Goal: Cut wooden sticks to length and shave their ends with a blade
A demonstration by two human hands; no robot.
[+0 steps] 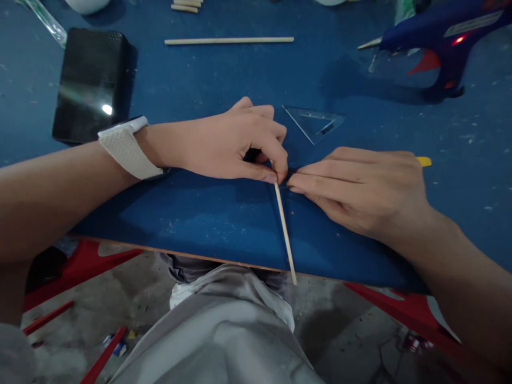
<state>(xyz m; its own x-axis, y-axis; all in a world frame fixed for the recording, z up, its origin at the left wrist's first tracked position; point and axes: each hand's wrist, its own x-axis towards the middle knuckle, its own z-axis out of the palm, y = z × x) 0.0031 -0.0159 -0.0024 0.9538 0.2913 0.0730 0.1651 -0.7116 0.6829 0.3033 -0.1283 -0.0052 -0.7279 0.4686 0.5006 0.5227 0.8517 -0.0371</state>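
Observation:
My left hand (256,138) pinches a thin wooden stick (285,229) between thumb and forefinger. The stick's lower end reaches past the table's front edge. My right hand (364,186) is closed around what looks like a yellow craft knife (424,161). Only its rounded yellow end shows behind the hand, and a thin tip points from the fingertips towards the stick, beside the left thumb. Whether that tip touches the stick I cannot tell. Just beyond both hands, a clear set square (314,121) lies flat.
Across the back lies another wooden stick (230,40), with several short stick pieces (187,5) behind it. A black box (90,85) stands at left. A blue glue gun (436,42), its red light on, is at right. The blue table's front edge (180,253) is close to my lap.

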